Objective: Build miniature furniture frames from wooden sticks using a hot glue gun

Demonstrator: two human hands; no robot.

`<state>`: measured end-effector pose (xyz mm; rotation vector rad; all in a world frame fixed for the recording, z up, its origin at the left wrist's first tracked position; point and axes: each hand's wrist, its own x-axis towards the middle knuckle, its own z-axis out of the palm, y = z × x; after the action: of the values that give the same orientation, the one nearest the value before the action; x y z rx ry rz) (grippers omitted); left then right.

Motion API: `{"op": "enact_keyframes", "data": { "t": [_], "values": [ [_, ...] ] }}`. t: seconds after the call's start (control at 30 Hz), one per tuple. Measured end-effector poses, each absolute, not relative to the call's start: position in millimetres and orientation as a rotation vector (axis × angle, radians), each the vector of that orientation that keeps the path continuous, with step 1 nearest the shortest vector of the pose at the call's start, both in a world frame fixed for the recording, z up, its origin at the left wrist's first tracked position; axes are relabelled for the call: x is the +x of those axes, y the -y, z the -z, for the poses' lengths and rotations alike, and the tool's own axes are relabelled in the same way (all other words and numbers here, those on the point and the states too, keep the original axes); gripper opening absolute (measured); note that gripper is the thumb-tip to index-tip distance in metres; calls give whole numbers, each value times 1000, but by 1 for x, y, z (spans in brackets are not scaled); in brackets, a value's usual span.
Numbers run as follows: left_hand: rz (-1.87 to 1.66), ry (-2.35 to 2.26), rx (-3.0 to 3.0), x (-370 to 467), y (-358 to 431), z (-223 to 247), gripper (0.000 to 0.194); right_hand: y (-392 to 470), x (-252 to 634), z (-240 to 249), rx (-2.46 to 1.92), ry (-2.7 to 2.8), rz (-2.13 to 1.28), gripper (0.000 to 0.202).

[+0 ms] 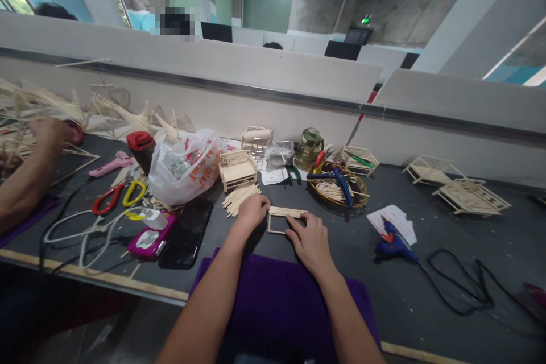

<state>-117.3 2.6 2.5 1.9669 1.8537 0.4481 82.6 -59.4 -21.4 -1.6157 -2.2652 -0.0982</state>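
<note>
A small rectangular frame of thin wooden sticks (277,232) lies on the dark table in front of me. Several sticks sit side by side along its far edge. My left hand (251,213) is closed at the frame's far left corner, its fingertips pressed together there. My right hand (310,238) holds the frame's right part, with the index finger on the side-by-side sticks and the thumb closer to me; it hides the frame's right end. A pile of loose wooden sticks (239,199) lies just beyond my left hand.
Behind stand a wooden stick chair (238,169), a plastic bag (183,168) and a wicker basket (362,200). A phone (185,236) and scissors (107,200) are left. To the right are a blue glue gun (394,245), its cord and stick models (471,196). A co-worker's arm (32,170) reaches in.
</note>
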Motion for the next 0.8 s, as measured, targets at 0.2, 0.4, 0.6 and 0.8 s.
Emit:
{"op": "enact_keyframes", "data": {
  "t": [0.2, 0.4, 0.6, 0.8],
  "values": [
    [-454, -1840, 1978, -117, -3, -3, 23, 59, 80, 23, -1595, 2262, 84, 39],
    [-489, -1908, 1980, -124, -4, -5, 21, 56, 96, 20, -1537, 1866, 53, 34],
    [-415, -2174, 1949, -140, -3, -10, 13, 54, 114, 23, -1643, 1600, -5, 33],
    [-349, -2206, 1933, -144, -3, -7, 11, 53, 112, 29, -1639, 1680, -70, 33]
  ]
}}
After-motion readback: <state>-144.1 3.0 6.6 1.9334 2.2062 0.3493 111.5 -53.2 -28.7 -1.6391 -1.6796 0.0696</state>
